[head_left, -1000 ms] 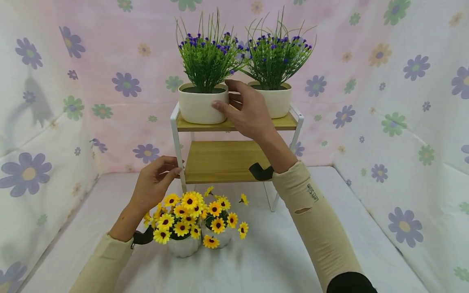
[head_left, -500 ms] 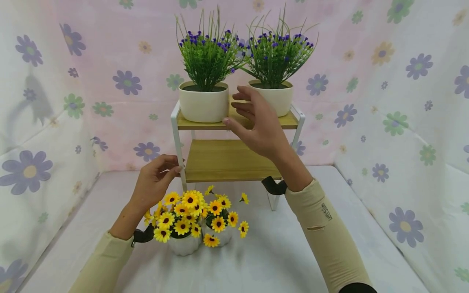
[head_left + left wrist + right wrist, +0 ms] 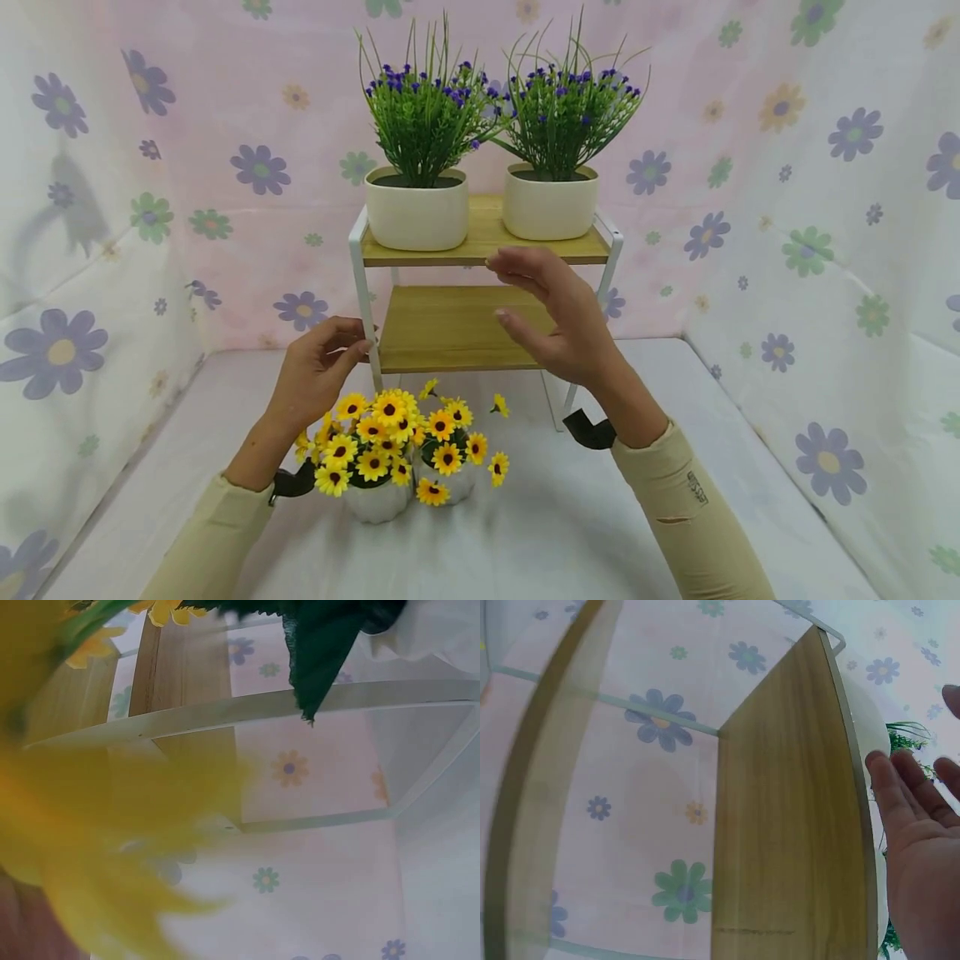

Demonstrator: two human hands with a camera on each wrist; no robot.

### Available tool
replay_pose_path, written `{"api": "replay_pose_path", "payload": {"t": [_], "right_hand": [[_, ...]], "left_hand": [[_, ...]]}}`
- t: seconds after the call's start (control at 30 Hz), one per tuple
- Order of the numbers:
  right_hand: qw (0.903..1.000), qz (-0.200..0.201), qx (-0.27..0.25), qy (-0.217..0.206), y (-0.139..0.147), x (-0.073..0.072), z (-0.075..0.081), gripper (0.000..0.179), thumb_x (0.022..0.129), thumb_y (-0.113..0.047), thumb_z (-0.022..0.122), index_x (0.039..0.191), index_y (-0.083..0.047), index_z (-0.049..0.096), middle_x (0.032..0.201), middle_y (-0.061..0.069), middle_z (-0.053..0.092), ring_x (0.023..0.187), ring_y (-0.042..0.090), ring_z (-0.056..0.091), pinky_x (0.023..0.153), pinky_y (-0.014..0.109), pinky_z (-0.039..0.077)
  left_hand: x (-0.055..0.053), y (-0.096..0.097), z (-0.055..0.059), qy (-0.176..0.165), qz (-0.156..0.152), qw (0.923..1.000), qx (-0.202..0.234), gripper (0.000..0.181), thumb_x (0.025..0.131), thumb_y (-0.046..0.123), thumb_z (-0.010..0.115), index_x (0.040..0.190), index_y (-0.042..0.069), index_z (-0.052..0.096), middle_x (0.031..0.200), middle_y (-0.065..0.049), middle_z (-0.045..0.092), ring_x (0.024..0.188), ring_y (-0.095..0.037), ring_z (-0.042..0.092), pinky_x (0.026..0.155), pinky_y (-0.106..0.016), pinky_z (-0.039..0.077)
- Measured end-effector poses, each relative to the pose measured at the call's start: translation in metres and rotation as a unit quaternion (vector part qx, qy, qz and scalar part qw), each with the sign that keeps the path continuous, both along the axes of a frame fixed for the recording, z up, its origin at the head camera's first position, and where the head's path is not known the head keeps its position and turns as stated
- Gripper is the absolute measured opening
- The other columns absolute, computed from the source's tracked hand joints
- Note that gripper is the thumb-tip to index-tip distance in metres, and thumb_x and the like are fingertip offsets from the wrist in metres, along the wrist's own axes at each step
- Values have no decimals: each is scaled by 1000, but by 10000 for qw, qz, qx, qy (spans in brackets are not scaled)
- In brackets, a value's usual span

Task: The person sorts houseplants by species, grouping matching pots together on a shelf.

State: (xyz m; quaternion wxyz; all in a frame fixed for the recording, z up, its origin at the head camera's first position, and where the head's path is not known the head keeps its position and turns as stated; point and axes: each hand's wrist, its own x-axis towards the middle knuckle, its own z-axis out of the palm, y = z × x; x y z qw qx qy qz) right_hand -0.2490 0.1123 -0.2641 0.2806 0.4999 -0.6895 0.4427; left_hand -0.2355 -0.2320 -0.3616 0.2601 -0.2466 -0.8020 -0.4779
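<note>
Two white oval pots of grassy plants with small purple flowers, the left pot [image 3: 417, 215] and the right pot [image 3: 551, 208], stand upright on the top board of a two-tier shelf [image 3: 457, 329]. My left hand [image 3: 311, 375] pinches the shelf's white left front leg [image 3: 362, 287], thumb in front and fingers partly hidden behind. Empty, my right hand [image 3: 566, 321] hovers before the shelf, below the right pot, fingers loosely extended and thumb apart. In the right wrist view, its fingers [image 3: 889, 780] overlap the area beside the top board's edge.
Two small white pots with yellow flowers, a left one [image 3: 375, 502] and a right one [image 3: 453, 483], stand on the white surface in front of the shelf. Yellow petals [image 3: 97, 847] blur much of the left wrist view. Flower-printed cloth [image 3: 225, 125] hangs at the back and sides.
My right hand has let go of the left purple-flowered pot and moved down and to the right. The left hand has stayed on the shelf leg.
</note>
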Motion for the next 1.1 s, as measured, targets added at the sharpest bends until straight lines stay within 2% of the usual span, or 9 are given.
{"api": "replay_pose_path", "payload": {"t": [0.13, 0.27, 0.47, 0.6, 0.7, 0.8, 0.9, 1.0, 1.1], "right_hand": [[9991, 366, 180, -117, 9, 6, -17, 59, 91, 4, 74, 146, 2, 53, 144, 15, 60, 135, 30, 59, 115, 41, 51], [9979, 449, 330, -316, 16, 9, -35, 58, 91, 7, 74, 145, 0, 54, 141, 15, 62, 132, 29, 61, 112, 42, 54], [9933, 630, 419, -872, 26, 9, -65, 60, 91, 12, 73, 145, -1, 54, 135, 15, 65, 125, 31, 65, 105, 48, 58], [9892, 717, 498, -1178, 28, 8, -83, 54, 93, 11, 72, 143, -4, 56, 130, 14, 67, 117, 34, 68, 101, 46, 61], [9828, 889, 756, -1431, 28, 7, -93, 45, 96, 8, 71, 138, -4, 60, 126, 13, 69, 113, 34, 70, 100, 44, 62], [9729, 975, 1219, -1708, 30, 6, -99, 29, 101, 1, 69, 129, -6, 67, 121, 9, 73, 109, 30, 73, 96, 42, 63], [9571, 1001, 1856, -1989, 32, 5, -103, 17, 105, -7, 67, 120, -10, 73, 114, 4, 76, 103, 20, 75, 92, 37, 65], [9368, 1085, 2484, -2213, 32, 3, -108, 14, 107, -14, 65, 118, -11, 74, 111, 0, 77, 101, 13, 74, 90, 31, 64], [9189, 1192, 2881, -2415, 29, 2, -112, 17, 108, -16, 64, 121, -12, 73, 113, -1, 77, 102, 8, 74, 90, 28, 64]], "left_hand": [[0, 0, 0, -1, 11, 10000, -10, 23, 101, -7, 65, 123, -1, 67, 112, -11, 70, 100, -2, 71, 87, -16, 60], [0, -1, -1, -14, 12, 10000, 4, 23, 101, -7, 66, 123, -1, 68, 111, -11, 70, 99, -3, 72, 87, -16, 60], [-1, 0, -1, 17, -58, 10000, 50, 23, 101, -8, 65, 122, -1, 68, 111, -11, 70, 99, -4, 72, 87, -17, 61], [-2, 0, -1, 39, -89, 9999, 54, 23, 101, -9, 65, 122, -1, 68, 111, -11, 70, 100, -3, 72, 87, -17, 61], [-2, 0, -1, 57, -72, 9999, 48, 23, 101, -9, 65, 122, -1, 68, 111, -11, 70, 100, -2, 71, 87, -17, 61], [-3, 0, -2, 61, -52, 10000, 43, 24, 101, -9, 65, 123, -1, 68, 112, -10, 70, 100, -2, 71, 87, -16, 61], [-3, 1, -2, 35, -72, 10000, 25, 23, 101, -7, 65, 124, -1, 68, 112, -11, 70, 100, -3, 71, 87, -17, 61], [-3, 2, -2, 11, -33, 10000, 2, 23, 101, -7, 65, 123, -1, 68, 112, -11, 70, 100, -3, 71, 87, -17, 61], [-2, 1, -1, 25, 41, 10000, -36, 22, 101, -7, 65, 123, -1, 68, 111, -11, 71, 100, -2, 71, 87, -15, 60]]}}
